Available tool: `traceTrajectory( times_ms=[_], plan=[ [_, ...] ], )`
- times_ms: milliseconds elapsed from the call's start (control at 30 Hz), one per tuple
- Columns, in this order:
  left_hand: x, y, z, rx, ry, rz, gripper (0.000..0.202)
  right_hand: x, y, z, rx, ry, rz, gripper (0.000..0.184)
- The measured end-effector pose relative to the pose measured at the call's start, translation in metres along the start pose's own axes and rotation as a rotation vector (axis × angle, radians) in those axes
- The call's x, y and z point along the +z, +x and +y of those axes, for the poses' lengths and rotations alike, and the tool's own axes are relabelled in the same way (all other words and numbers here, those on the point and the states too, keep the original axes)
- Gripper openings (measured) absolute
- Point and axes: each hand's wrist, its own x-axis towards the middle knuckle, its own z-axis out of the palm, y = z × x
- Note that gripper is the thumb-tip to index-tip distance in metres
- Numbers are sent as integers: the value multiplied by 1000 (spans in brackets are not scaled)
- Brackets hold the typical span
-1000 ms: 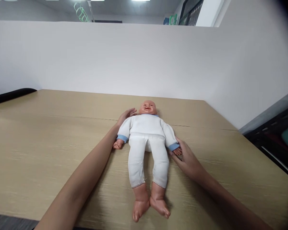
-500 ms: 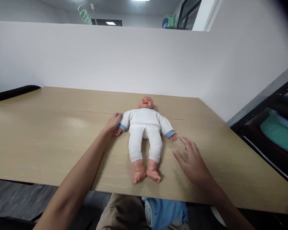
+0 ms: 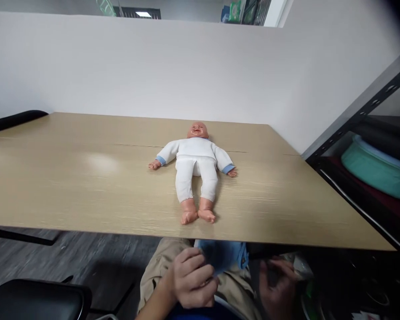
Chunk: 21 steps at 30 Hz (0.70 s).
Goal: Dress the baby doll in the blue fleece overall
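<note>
A baby doll (image 3: 195,153) in a white outfit with blue cuffs lies on its back on the wooden table (image 3: 96,195), feet toward me and arms spread. Neither of my hands touches it. Below the table edge, my left hand (image 3: 195,278) is over my lap with its fingers curled closed. Whatever it may hold is hidden. A blue folded cloth (image 3: 222,254), perhaps a garment, rests on my lap just beyond that hand. My right hand (image 3: 278,284) is in shadow to the right of the cloth, thumb and fingers apart.
A black chair seat (image 3: 36,298) stands at the lower left. On the right, a dark metal rack (image 3: 360,115) holds a green rounded item (image 3: 376,169). The white partition (image 3: 153,66) rises behind the table. Dim clutter lies under the table at right.
Both hands have left the doll's sides and come down below the table edge to my lap. My left hand has let go of the doll's arm. The view has tilted down.
</note>
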Motion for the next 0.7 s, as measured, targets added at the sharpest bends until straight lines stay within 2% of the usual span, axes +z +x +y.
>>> traceTrajectory(
  times_ms=[67, 167, 233, 300, 367, 433, 500, 567, 633, 700],
  plan=[
    [12, -9, -7, -88, 44, -74, 24, 1, -10, 16, 119, -25, -99, 29],
    [14, -13, -16, -344, 7, -37, 33, 7, -19, 26, 306, -3, -333, 41],
    [16, -13, -23, -431, -48, -61, 42, 13, -25, 24, 368, 30, -439, 49],
    [23, -12, -30, -468, -64, -88, 58, 21, -31, 15, 379, 48, -452, 54],
    [31, -8, -33, -466, -75, -110, 61, 29, -33, 4, 317, 64, -443, 60],
    [37, -3, -29, -455, -101, -111, 45, 36, -30, -5, 233, 79, -434, 60],
    [38, 1, -17, -451, -118, -106, 34, 40, -23, -7, 193, 104, -410, 49],
    [32, 2, -1, -419, -138, -127, 33, 40, -15, -5, 247, 155, -354, 41],
    [23, -1, 15, -375, -168, -141, 33, 35, -10, -3, 372, 238, -332, 49],
    [10, -10, 27, -366, -177, -122, 28, 24, -6, -7, 487, 329, -378, 60]
  ],
)
